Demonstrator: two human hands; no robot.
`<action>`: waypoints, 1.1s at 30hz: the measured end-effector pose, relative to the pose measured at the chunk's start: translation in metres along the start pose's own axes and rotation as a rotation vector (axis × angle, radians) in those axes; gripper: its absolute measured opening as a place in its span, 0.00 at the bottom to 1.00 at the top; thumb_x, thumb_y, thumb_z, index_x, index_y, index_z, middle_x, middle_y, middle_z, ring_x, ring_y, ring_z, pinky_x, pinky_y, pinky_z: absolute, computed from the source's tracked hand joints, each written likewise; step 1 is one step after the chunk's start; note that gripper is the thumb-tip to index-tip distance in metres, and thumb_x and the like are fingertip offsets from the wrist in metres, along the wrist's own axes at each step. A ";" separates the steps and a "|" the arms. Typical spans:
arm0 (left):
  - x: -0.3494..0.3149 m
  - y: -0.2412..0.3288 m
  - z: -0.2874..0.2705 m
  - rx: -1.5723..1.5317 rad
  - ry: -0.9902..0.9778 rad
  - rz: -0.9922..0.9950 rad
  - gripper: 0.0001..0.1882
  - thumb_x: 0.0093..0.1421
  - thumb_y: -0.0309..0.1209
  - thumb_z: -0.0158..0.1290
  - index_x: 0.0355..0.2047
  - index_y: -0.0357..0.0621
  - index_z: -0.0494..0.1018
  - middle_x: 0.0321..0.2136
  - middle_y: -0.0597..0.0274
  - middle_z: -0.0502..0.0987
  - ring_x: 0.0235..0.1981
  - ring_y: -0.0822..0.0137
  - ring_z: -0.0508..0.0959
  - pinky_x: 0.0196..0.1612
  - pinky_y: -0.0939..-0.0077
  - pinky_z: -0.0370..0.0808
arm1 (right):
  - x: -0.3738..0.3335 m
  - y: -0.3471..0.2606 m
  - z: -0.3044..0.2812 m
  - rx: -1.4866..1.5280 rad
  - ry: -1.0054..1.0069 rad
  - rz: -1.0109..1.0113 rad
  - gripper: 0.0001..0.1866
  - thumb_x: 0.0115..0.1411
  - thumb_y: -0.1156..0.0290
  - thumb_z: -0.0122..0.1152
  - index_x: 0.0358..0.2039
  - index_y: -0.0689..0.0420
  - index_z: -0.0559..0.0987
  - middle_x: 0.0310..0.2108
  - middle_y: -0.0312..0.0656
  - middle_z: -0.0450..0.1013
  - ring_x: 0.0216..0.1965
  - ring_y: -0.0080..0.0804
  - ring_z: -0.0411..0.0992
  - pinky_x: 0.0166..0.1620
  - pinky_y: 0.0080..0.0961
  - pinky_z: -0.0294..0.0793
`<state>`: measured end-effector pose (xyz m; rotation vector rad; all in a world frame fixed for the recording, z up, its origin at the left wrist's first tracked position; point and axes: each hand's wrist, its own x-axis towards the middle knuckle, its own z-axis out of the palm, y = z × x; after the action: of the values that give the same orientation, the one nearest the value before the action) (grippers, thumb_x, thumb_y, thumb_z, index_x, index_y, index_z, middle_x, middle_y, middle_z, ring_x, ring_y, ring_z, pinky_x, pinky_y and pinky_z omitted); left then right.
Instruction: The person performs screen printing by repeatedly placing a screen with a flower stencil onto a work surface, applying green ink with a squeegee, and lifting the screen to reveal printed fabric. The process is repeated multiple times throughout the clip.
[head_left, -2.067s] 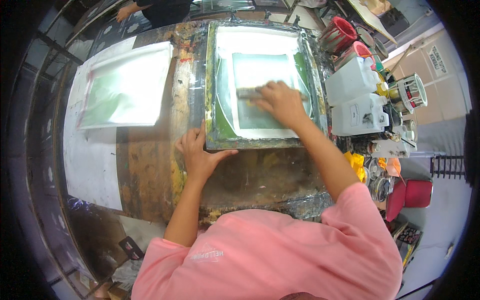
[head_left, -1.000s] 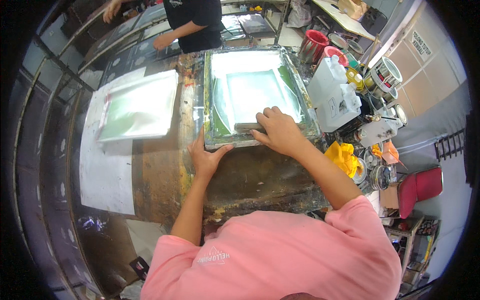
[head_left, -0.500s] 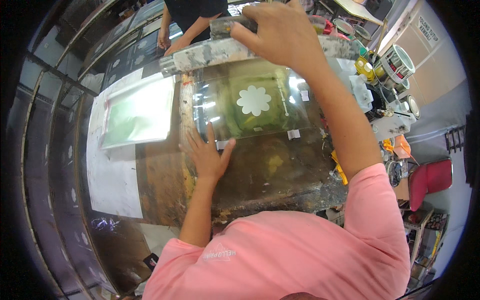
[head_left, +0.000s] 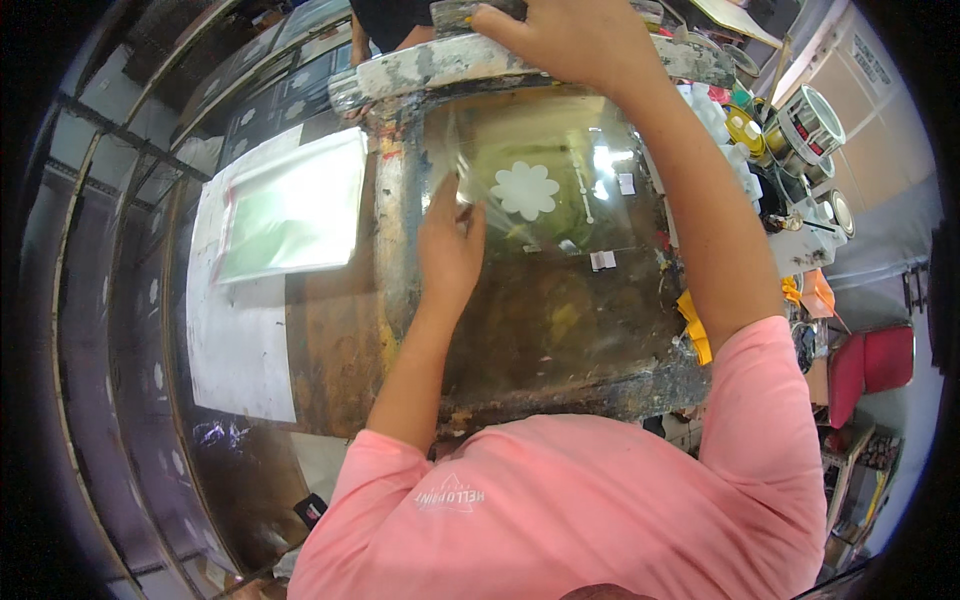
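My left hand (head_left: 450, 245) is closed on the near left edge of a clear plastic sheet (head_left: 510, 235), which lifts and creases beside the fingers. A white flower shape (head_left: 525, 191) and a thin pale line of dots (head_left: 586, 195) show on the sheet, over a greenish area of the stained worktable (head_left: 540, 350). Up at the far side, my right hand (head_left: 590, 45) grips a raised, paint-spattered frame (head_left: 430, 70); the picture's top edge cuts off part of both.
To the left, a stack of shiny clear sheets (head_left: 300, 205) lies on white paper (head_left: 235, 365). Cans (head_left: 805, 125), bottles and an orange-yellow cloth (head_left: 692, 325) crowd the right edge. Small white tabs (head_left: 603, 261) sit near the sheet. Another person (head_left: 395, 25) stands beyond the frame.
My left hand, previously spread flat at the sheet's near left corner, has closed on its edge and peeled it up toward the right. My right hand still grips the raised frame.
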<state>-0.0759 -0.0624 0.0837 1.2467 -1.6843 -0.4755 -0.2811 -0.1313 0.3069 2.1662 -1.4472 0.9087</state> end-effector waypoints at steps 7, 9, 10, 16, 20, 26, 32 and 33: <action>0.035 -0.027 -0.072 -0.068 0.112 -0.264 0.30 0.59 0.23 0.63 0.62 0.27 0.73 0.49 0.40 0.83 0.32 0.61 0.85 0.39 0.69 0.80 | -0.011 0.001 0.008 -0.030 0.023 -0.015 0.27 0.65 0.46 0.57 0.41 0.61 0.84 0.35 0.52 0.82 0.42 0.54 0.79 0.51 0.47 0.70; 0.040 -0.059 -0.108 0.087 0.155 -0.212 0.33 0.56 0.26 0.64 0.63 0.29 0.73 0.47 0.42 0.84 0.30 0.62 0.85 0.38 0.69 0.81 | -0.015 0.000 0.010 -0.056 -0.027 0.013 0.26 0.65 0.47 0.58 0.43 0.61 0.84 0.36 0.52 0.82 0.43 0.54 0.79 0.51 0.47 0.70; 0.050 -0.078 -0.126 0.188 0.191 -0.138 0.34 0.55 0.26 0.64 0.63 0.29 0.72 0.44 0.44 0.85 0.30 0.64 0.86 0.38 0.71 0.81 | -0.015 0.000 0.010 -0.040 -0.021 0.015 0.26 0.66 0.47 0.58 0.43 0.61 0.85 0.36 0.52 0.82 0.43 0.54 0.79 0.51 0.46 0.70; 0.093 -0.177 -0.224 0.248 0.212 -0.350 0.34 0.53 0.30 0.65 0.61 0.33 0.75 0.52 0.40 0.83 0.53 0.48 0.84 0.57 0.57 0.78 | -0.010 -0.001 0.005 -0.058 -0.008 0.009 0.26 0.66 0.49 0.58 0.46 0.61 0.85 0.38 0.53 0.82 0.42 0.53 0.79 0.51 0.44 0.71; 0.108 -0.220 -0.246 0.510 0.267 -0.305 0.38 0.57 0.35 0.68 0.66 0.34 0.71 0.62 0.33 0.74 0.65 0.39 0.73 0.67 0.53 0.71 | -0.012 0.000 0.006 -0.068 -0.009 -0.004 0.27 0.66 0.47 0.58 0.46 0.61 0.86 0.40 0.53 0.83 0.43 0.53 0.80 0.52 0.47 0.72; 0.031 -0.194 -0.213 0.744 0.274 -0.021 0.31 0.71 0.40 0.57 0.70 0.37 0.69 0.71 0.34 0.64 0.75 0.37 0.60 0.77 0.39 0.51 | -0.018 0.001 0.009 -0.054 0.006 -0.007 0.25 0.67 0.49 0.59 0.46 0.61 0.85 0.42 0.55 0.82 0.44 0.55 0.79 0.53 0.44 0.71; -0.011 -0.165 -0.196 0.756 0.046 -0.002 0.32 0.75 0.47 0.50 0.71 0.38 0.67 0.74 0.46 0.64 0.76 0.42 0.59 0.78 0.37 0.42 | -0.014 0.000 0.006 -0.049 -0.036 0.011 0.27 0.67 0.48 0.58 0.48 0.62 0.85 0.42 0.56 0.82 0.44 0.56 0.80 0.51 0.49 0.73; -0.011 -0.166 -0.193 0.807 0.038 0.007 0.32 0.76 0.48 0.48 0.70 0.39 0.69 0.74 0.46 0.65 0.76 0.43 0.60 0.78 0.35 0.41 | -0.013 0.000 0.007 -0.054 -0.014 0.001 0.29 0.66 0.47 0.57 0.48 0.62 0.86 0.41 0.56 0.83 0.44 0.56 0.81 0.51 0.52 0.75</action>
<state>0.1754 -0.0770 0.0445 1.7887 -1.9136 0.2795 -0.2826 -0.1267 0.2930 2.1369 -1.4628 0.8467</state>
